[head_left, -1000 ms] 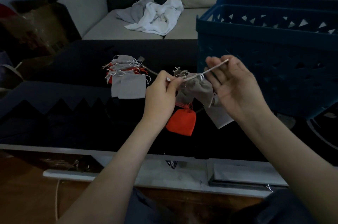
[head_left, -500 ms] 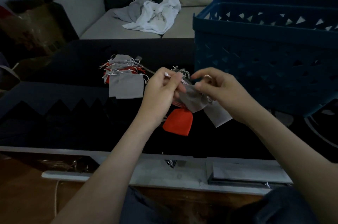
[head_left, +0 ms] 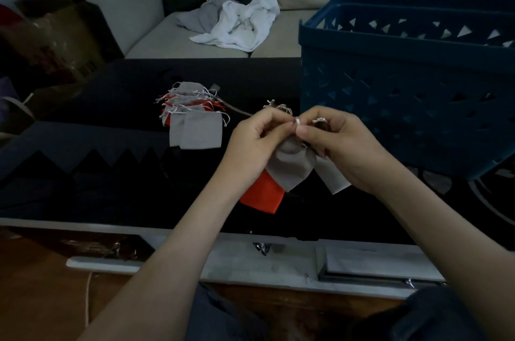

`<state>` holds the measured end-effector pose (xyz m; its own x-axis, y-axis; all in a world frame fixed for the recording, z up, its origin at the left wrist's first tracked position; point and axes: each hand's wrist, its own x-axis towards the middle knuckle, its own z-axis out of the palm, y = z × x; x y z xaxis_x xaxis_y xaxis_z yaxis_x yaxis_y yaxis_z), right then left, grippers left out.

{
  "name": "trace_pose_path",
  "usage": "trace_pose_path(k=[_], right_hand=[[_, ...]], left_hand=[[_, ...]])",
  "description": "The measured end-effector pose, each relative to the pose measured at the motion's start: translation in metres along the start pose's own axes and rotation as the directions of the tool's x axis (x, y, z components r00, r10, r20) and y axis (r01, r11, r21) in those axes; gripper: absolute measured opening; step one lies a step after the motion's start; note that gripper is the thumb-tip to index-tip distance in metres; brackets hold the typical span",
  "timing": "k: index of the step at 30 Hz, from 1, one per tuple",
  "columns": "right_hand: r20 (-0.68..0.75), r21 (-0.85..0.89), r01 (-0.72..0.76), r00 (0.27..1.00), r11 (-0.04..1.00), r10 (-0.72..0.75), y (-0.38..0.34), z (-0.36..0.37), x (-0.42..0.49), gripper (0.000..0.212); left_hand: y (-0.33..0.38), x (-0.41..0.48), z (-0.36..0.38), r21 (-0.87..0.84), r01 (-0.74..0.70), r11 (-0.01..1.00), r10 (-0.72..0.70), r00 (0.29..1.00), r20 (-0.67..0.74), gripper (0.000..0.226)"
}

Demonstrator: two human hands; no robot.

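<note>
A small grey drawstring pouch hangs between both hands above the black table. My left hand pinches its gathered top from the left. My right hand pinches the same top from the right, with a pale drawstring end over its fingers. The fingertips of both hands meet at the pouch's neck. Under the hands lie an orange pouch and a flat grey pouch.
A pile of grey and orange drawstring pouches lies on the table to the left of the hands. A big blue plastic basket stands at the right. Behind is a sofa with white and grey cloths. A cardboard box stands far left.
A second ago my right hand held a drawstring pulled out to the right. It has since come in and down to the pouch's neck, and both hands now pinch there.
</note>
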<state>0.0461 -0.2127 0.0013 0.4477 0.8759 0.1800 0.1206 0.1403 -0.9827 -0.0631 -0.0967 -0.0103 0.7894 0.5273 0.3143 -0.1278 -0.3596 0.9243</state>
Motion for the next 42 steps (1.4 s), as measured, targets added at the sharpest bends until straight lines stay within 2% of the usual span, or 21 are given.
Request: trace_pose_path(k=[7,11,13,15,17,21,26,29,31,36,39,42], right_hand=[[-0.137,0.046,0.058,0.989,0.997,-0.051,-0.002,0.007,0.003,0.011],[-0.139,-0.012,0.090,0.986,0.996,-0.091,-0.001,0.008,0.002,0.014],[-0.151,-0.041,0.098,0.983,0.994,-0.103,0.001,0.008,0.002,0.015],[-0.181,-0.042,0.108,0.977,0.993,-0.114,0.001,0.006,0.003,0.014],[-0.194,-0.025,0.113,0.974,0.993,-0.116,0.000,0.005,0.002,0.012],[-0.178,-0.008,0.090,0.980,0.996,-0.090,0.001,0.011,0.001,0.011],[-0.183,0.098,0.090,0.981,0.991,-0.071,-0.002,0.012,0.003,0.006],[-0.173,-0.089,0.072,0.981,0.993,-0.087,-0.001,0.005,0.005,0.010],[-0.144,-0.211,0.010,0.989,0.977,-0.041,0.005,0.001,0.007,0.013],[-0.078,-0.488,-0.060,0.997,0.871,0.025,0.012,-0.001,0.010,0.014],[-0.046,-0.512,-0.060,0.998,0.857,0.042,0.009,-0.001,0.008,0.024],[0.019,-0.492,-0.043,0.998,0.870,0.060,0.006,-0.003,0.006,0.023]], left_hand=[[0.000,-0.001,0.006,0.121,-0.016,0.993,0.028,0.995,-0.098,0.009],[0.002,-0.002,0.009,0.171,-0.021,0.985,0.043,0.991,-0.128,0.009],[0.002,-0.002,0.008,0.136,-0.004,0.991,0.017,0.996,-0.093,0.013],[0.003,-0.003,0.008,0.033,0.024,0.999,-0.023,0.999,-0.027,0.020],[0.003,-0.004,0.008,-0.009,0.018,1.000,-0.018,1.000,0.009,0.019],[0.001,-0.005,0.014,0.114,-0.004,0.993,0.011,0.998,-0.056,0.013],[-0.001,-0.003,0.012,0.044,0.060,0.997,-0.054,0.992,-0.116,0.015],[0.000,-0.003,0.008,-0.099,0.101,0.990,-0.116,0.981,-0.153,0.017],[0.002,-0.002,0.008,-0.235,0.138,0.962,-0.176,0.973,-0.149,0.017],[0.005,0.001,0.008,-0.489,0.202,0.848,-0.276,0.958,-0.082,0.017],[0.008,0.003,0.004,-0.542,0.226,0.810,-0.274,0.962,-0.010,0.020],[0.009,0.003,-0.003,-0.459,0.240,0.856,-0.231,0.970,0.077,0.021]])
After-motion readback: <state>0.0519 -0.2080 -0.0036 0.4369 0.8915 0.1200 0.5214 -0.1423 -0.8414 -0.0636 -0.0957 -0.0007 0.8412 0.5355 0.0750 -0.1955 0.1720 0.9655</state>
